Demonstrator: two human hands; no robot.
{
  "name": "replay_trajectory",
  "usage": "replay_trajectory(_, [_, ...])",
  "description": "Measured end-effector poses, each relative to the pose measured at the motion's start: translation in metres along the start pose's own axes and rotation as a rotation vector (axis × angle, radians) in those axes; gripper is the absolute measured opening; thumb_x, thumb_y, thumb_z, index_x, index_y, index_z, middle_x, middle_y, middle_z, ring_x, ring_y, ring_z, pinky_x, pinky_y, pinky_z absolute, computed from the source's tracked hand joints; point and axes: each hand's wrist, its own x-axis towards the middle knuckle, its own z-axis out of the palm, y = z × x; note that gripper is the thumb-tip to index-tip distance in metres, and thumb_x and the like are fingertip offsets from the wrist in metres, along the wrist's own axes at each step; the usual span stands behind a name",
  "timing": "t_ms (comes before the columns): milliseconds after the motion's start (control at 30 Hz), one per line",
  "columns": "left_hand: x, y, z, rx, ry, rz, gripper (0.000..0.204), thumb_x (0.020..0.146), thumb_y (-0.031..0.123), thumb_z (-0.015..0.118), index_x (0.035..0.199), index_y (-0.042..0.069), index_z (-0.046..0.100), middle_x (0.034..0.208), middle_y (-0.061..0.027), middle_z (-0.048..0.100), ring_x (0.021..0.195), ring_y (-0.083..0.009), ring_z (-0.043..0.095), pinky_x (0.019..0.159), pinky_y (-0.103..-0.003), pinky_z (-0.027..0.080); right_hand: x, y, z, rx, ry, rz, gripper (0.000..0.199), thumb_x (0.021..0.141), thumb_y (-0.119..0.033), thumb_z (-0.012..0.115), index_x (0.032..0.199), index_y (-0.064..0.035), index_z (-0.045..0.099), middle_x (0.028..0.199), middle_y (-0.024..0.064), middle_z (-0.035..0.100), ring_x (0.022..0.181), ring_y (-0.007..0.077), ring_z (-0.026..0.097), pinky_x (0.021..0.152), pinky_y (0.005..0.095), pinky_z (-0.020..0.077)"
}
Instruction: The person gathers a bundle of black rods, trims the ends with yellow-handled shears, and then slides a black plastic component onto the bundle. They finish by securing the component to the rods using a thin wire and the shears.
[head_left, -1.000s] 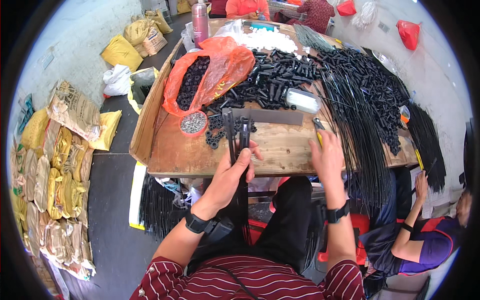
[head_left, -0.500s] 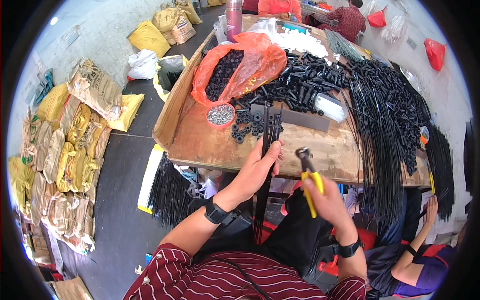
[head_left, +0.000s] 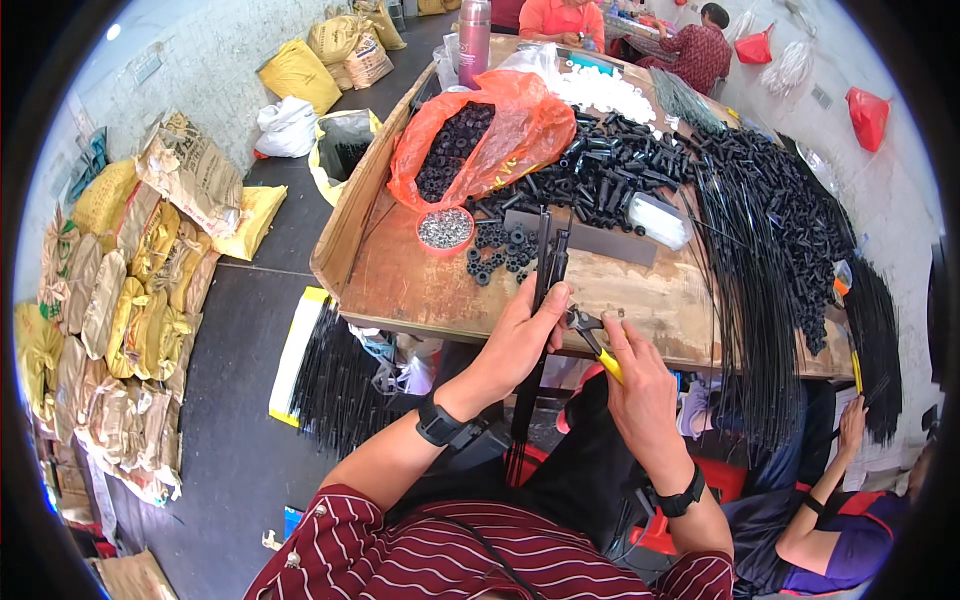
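My left hand (head_left: 512,340) is closed around an upright bundle of long thin black rods (head_left: 524,410), with black tubular pieces at its top. The rods hang below the table edge between my legs. In my right hand (head_left: 645,400) are pincers with yellow handles (head_left: 609,364); their dark metal head is beside my left fingertips, close to the bundle. Whether the jaws touch a rod cannot be made out. Just beyond the hands lie small black ring-shaped parts (head_left: 488,262), a grey metal bar (head_left: 618,243) and a red dish (head_left: 446,253) of small metal pieces.
The wooden table (head_left: 400,290) bears an orange bag (head_left: 525,140) of black parts, a heap of black tubes (head_left: 625,150), white pieces (head_left: 612,88) and long black wires (head_left: 745,340). A co-worker's hand (head_left: 851,424) is at the right. Sacks (head_left: 150,310) line the left wall.
My right hand has brought the pincers left and down, from apart and upright to beside my left fingers. My left hand keeps the bundle, its top slightly lower and tilted right.
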Motion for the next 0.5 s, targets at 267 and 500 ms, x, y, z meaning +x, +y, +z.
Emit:
replay_trajectory(267, [0.001,-0.001,0.002,0.019,0.009,-0.017,0.033,0.099,0.039,0.046,0.109,0.008,0.052,0.079,0.0015,0.049,0.067,-0.0062,0.048,0.060,-0.021,0.038,0.008,-0.001,-0.006,-0.170,0.007,-0.048,0.066,0.071,0.002,0.066,0.133,-0.0148,0.050,0.115,0.0189,0.056,0.107,0.0360,0.054,0.083,0.0409,0.0500])
replay_trajectory(500, [0.005,0.000,-0.005,-0.008,-0.051,-0.041,0.034,0.099,0.040,0.047,0.108,0.008,0.052,0.079,0.0021,0.049,0.066,-0.0061,0.047,0.060,-0.021,0.038,0.014,0.016,-0.022,0.275,-0.330,0.045,0.058,0.077,-0.007,0.071,0.130,-0.0101,0.049,0.084,0.0122,0.063,0.071,0.0325,0.063,0.067,0.0372,0.0516])
